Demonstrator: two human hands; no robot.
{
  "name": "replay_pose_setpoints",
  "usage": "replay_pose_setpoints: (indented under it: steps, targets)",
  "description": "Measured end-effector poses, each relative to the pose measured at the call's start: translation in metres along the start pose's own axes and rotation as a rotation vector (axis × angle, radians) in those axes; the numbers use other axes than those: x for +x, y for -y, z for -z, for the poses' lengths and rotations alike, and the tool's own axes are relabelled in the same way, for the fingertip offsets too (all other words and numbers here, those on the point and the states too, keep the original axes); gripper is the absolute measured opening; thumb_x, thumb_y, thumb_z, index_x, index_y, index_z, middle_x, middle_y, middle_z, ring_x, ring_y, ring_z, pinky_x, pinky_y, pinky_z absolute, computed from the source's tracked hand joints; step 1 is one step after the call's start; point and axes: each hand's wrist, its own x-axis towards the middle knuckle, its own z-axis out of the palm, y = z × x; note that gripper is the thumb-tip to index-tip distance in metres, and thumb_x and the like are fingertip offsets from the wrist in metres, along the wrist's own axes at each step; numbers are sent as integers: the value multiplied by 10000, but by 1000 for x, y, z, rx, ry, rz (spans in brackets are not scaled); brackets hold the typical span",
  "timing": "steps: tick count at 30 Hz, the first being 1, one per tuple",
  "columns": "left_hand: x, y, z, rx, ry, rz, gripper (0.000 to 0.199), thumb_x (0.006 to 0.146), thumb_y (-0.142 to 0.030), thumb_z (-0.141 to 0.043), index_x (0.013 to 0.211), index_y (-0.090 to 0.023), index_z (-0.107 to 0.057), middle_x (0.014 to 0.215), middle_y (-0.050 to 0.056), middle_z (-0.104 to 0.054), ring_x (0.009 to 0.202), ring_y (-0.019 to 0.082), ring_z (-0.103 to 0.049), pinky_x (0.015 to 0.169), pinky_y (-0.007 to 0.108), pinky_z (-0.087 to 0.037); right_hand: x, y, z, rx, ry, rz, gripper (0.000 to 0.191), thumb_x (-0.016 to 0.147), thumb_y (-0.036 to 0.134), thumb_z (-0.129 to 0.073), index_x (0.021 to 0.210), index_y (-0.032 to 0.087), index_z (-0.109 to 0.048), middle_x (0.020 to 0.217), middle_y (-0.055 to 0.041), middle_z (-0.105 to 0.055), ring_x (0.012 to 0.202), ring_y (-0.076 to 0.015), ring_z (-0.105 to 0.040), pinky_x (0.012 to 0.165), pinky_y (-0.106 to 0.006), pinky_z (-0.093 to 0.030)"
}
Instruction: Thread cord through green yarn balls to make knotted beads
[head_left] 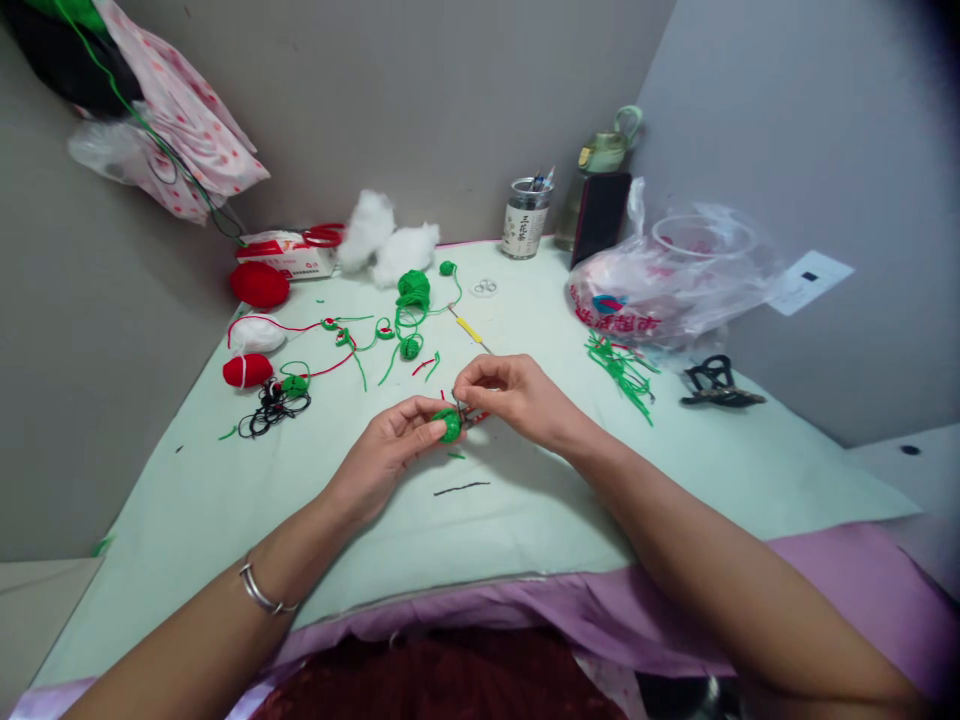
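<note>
Between the thumb and fingers of my left hand point(401, 435) is a small round green crocheted piece point(450, 425). My right hand point(517, 395) is closed in a pinch just above and to the right of it, on a thin dark strand point(460, 405) that runs down to the green piece. Whether a needle is in that pinch is too small to tell. Behind the fingers lies a small red thing point(478, 413), partly hidden. A yellow-handled crochet hook point(470, 330) rests on the table beyond my right hand. A short black yarn piece point(461, 489) lies nearer me.
Left on the table point(360, 580) are red yarn balls point(259, 286), white yarn point(257, 334) and tangled black yarn point(274, 408). Green yarn point(414, 290) and white stuffing point(405, 253) lie farther back. A pen jar point(524, 225), phone point(600, 218), plastic bag point(652, 290) and black claw clip point(720, 383) stand right.
</note>
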Motion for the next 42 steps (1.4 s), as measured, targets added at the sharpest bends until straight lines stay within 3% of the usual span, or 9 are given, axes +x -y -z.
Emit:
replay_pose_setpoints:
  steps: [8,11,16,19,24,29,34,38,42]
  targets:
    - [1,1,0,-62,15,20,201,813,-278,-755,969,-160,-704,932,30,-722,885,159,-681,933,310,-489,-1,-2,-1,-39,80,55,106,808,245,-629,769,147,-646,755,-21,-657,721,-140,-604,716,-278,-483]
    - [2,1,3,-79,15,44,200,813,-271,-758,957,-149,-691,897,25,-718,880,163,-698,925,304,-502,-1,-8,-6,-161,41,121,99,819,228,-626,770,149,-660,808,-27,-673,775,-144,-609,758,-278,-470]
    - [5,-4,4,-142,25,56,189,860,-297,-714,967,-154,-651,934,40,-717,891,173,-716,914,313,-533,1,-9,-10,-64,17,79,177,882,294,-578,869,143,-671,795,-28,-677,725,-142,-611,684,-269,-471]
    - [5,-7,3,-155,4,31,243,882,-301,-691,1091,-206,-611,928,21,-716,903,175,-723,921,320,-536,1,-3,-7,-116,-66,142,181,909,277,-550,972,160,-672,894,-35,-699,805,-149,-625,721,-271,-469]
    - [5,-9,7,-88,-32,-9,310,889,-349,-678,1163,-210,-636,953,12,-678,840,126,-683,867,261,-538,0,1,-4,-218,-148,172,103,895,196,-562,909,165,-659,867,-27,-682,794,-143,-618,737,-276,-482]
    - [8,-5,11,-91,-66,-60,270,882,-380,-677,1044,-164,-682,897,17,-620,753,100,-586,700,202,-526,-4,0,-8,-332,41,452,256,867,137,-648,1112,208,-661,1121,-67,-636,938,-160,-609,799,-295,-511]
    - [8,-2,8,1,-71,-87,267,900,-412,-638,960,-152,-644,827,5,-578,704,107,-554,655,218,-510,-3,-8,-14,-547,19,720,217,896,245,-674,1102,187,-636,1029,-103,-648,983,-221,-578,855,-372,-486]
    - [8,0,10,227,-134,-151,306,925,-478,-571,937,-174,-595,755,-14,-585,643,120,-584,633,242,-491,-3,-12,-21,-565,19,687,185,904,249,-658,1066,170,-615,908,-70,-624,867,-196,-563,778,-331,-477]
    - [9,-3,18,405,-186,-241,346,971,-514,-443,949,-193,-571,688,-24,-590,542,126,-573,570,259,-452,-2,-14,-27,-424,25,494,268,872,159,-639,1138,185,-624,911,-29,-575,760,-131,-557,702,-260,-470]
